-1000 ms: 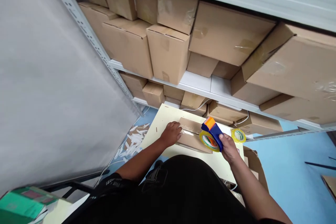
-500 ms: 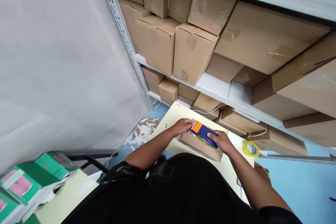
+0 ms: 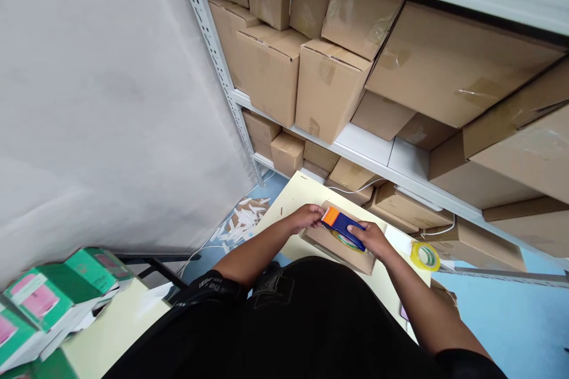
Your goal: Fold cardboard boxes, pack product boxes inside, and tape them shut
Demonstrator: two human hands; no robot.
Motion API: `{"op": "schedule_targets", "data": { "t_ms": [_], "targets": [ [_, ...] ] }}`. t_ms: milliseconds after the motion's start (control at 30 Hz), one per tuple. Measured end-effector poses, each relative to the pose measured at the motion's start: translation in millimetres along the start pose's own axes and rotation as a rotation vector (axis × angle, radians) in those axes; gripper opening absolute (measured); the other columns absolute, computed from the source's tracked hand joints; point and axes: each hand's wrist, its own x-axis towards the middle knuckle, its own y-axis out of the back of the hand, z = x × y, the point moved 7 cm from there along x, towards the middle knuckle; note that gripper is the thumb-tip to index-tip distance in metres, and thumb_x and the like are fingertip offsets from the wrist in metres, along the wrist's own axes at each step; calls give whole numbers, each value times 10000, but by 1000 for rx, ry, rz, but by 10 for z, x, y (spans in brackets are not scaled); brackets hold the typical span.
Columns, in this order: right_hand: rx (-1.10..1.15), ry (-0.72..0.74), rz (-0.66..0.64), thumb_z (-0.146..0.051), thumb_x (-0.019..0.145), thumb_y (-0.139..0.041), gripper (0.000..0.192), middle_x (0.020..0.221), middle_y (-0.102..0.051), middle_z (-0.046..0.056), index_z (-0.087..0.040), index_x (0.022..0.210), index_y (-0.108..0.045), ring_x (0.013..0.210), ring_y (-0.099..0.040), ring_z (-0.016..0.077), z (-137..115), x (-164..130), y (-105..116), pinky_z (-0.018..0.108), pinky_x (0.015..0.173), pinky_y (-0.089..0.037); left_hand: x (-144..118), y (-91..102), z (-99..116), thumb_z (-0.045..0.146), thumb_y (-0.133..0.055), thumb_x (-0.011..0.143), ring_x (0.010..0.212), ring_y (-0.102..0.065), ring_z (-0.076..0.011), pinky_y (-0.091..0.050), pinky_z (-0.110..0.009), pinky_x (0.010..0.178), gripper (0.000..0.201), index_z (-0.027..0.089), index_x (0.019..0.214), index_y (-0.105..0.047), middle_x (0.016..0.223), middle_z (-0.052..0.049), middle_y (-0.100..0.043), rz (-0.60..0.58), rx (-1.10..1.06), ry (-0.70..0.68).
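A blue and orange tape dispenser [image 3: 344, 227] is in my right hand [image 3: 370, 237], whose thumb lies over the blue body. Below its lower edge, part of a tape roll [image 3: 342, 239] shows. My left hand [image 3: 310, 217] is at the orange end, its thumb and fingers pinched together. What lies between them is too small to make out. Both hands are above a flat brown cardboard box [image 3: 331, 244] on the pale yellow tabletop [image 3: 278, 219]. The dispenser hides part of this box.
A yellow tape roll [image 3: 425, 256] lies at the table's right side. Behind stand shelves [image 3: 355, 141] packed with cardboard boxes [image 3: 331, 86]. White scraps [image 3: 245, 222] litter the blue floor at left. Green boxes [image 3: 48, 302] stand on another surface at lower left.
The dispenser and my right hand have shifted slightly left. My left hand stays by the orange end, its fingers a little lower. The view has turned slightly.
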Motion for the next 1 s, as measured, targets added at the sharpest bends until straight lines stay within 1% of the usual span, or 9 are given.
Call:
{"op": "schedule_targets", "data": {
  "t_ms": [100,167,300,400,500,633,800,900,1000],
  "targets": [
    [-53,9,-1,-681,707,-784,524,671,-725,38,-161,771,-758,614,-630,188,-30,37,-6,282,597,-458,66,68,45,235,-713,807,606,-601,-113,-494,-233,635,83,158,824,-684,671,-1,-666,74,113,-51],
    [-111,9,8,-681,727,-773,516,678,-730,37,-168,779,-763,622,-641,193,-46,55,34,283,603,-462,112,182,78,251,-729,795,630,-614,-122,-509,-243,652,106,160,836,-694,696,-11,-681,119,126,-66],
    [-264,-11,29,-664,739,-777,477,640,-712,26,-188,732,-750,610,-643,196,13,41,228,278,578,-440,153,607,112,287,-734,789,683,-635,-143,-530,-266,687,146,165,859,-693,743,-34,-696,232,160,-84],
    [-283,-32,16,-662,750,-773,471,657,-727,30,-191,742,-756,617,-655,201,93,-12,325,278,573,-440,153,885,22,282,-719,774,689,-628,-145,-534,-268,696,134,170,839,-683,736,-31,-682,269,190,-81],
    [-299,-45,13,-660,758,-771,465,662,-733,33,-195,761,-765,626,-663,207,93,-66,311,281,572,-437,186,983,-167,280,-695,760,683,-623,-142,-541,-276,721,143,170,851,-685,734,-15,-673,252,228,-76],
    [-381,-42,27,-659,767,-763,459,613,-693,23,-206,700,-731,594,-636,194,-20,-103,226,281,551,-403,288,933,-430,303,-645,776,712,-638,-155,-548,-299,757,198,166,911,-691,773,-13,-682,240,298,-88],
    [-449,-24,56,-671,780,-741,476,574,-658,15,-216,650,-696,564,-604,180,-109,-116,199,286,550,-378,412,614,-662,347,-595,829,828,-684,-202,-564,-351,854,252,166,955,-720,829,-32,-725,221,417,-140],
    [-448,-53,71,-675,775,-743,467,591,-677,20,-224,663,-704,575,-619,188,-108,-124,201,290,551,-376,409,446,-700,348,-600,853,1020,-704,-255,-543,-414,998,306,184,1059,-755,989,-71,-772,226,504,-185],
    [-461,-77,87,-675,770,-751,460,610,-691,26,-229,665,-710,596,-636,197,-116,-132,196,291,558,-380,331,464,-566,275,-655,805,1265,-639,-309,-446,-481,1165,536,163,1328,-699,1288,-135,-729,244,585,-230]
  ]
}}
